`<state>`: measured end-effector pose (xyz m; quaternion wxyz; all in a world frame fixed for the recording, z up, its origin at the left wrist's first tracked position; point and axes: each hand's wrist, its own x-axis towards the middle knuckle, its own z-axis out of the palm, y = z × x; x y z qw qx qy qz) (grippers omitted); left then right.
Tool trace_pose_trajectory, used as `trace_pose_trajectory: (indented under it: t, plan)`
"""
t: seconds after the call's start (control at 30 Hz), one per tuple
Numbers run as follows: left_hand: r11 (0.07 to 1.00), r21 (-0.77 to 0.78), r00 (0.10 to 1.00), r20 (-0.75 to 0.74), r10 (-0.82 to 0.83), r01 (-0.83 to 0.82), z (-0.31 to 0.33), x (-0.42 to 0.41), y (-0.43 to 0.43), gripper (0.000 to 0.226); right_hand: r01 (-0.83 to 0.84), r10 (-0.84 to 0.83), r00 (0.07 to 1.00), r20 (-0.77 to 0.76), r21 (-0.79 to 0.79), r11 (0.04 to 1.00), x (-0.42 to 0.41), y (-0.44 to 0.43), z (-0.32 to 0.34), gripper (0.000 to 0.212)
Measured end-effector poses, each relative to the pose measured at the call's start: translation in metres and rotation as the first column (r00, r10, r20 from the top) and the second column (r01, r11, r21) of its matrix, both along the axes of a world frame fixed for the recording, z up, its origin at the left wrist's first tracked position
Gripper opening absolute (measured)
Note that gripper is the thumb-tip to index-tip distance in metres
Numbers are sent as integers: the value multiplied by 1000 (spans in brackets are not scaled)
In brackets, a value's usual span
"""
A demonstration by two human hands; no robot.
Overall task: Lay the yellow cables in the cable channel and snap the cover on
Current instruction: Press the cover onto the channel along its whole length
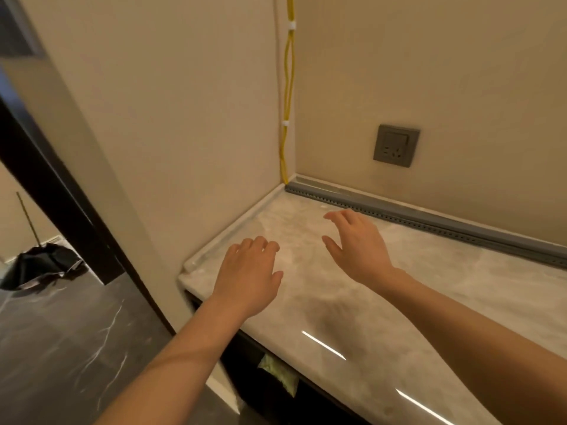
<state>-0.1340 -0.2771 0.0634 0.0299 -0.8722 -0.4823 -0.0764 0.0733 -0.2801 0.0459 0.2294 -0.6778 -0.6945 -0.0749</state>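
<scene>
Yellow cables (288, 87) run down the wall corner, held by two white clips, and end at the left end of a grey cable channel (429, 217). The channel lies along the back wall on the marble counter, with a row of small holes on its front and its cover on. My left hand (248, 277) hovers palm down over the counter's left part, fingers slightly curled, holding nothing. My right hand (356, 243) is raised a little in front of the channel, fingers spread and empty. Neither hand touches the channel or the cables.
The marble counter (399, 302) has a raised lip on its left side against a beige wall. A grey wall socket (395, 150) sits above the channel. A black folded umbrella (43, 265) lies on the dark floor at the left. A green cloth (280, 374) hangs under the counter.
</scene>
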Motion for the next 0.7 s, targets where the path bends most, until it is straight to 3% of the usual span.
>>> trace_pose_trajectory:
  t: [0.43, 0.57, 0.7]
  plan:
    - [996, -59, 960, -267, -82, 69, -15, 30, 172, 36, 134, -138, 990, -18, -121, 984, 6, 177, -52, 44]
    - [990, -5, 874, -471, -124, 138, -12, 60, 238, 36, 186, -171, 981, 93, -189, 964, 20, 222, -67, 42]
    - [935, 133, 731, -663, -163, 329, -1, 95, 291, 38, 263, -232, 952, 199, -146, 954, 30, 249, -77, 43]
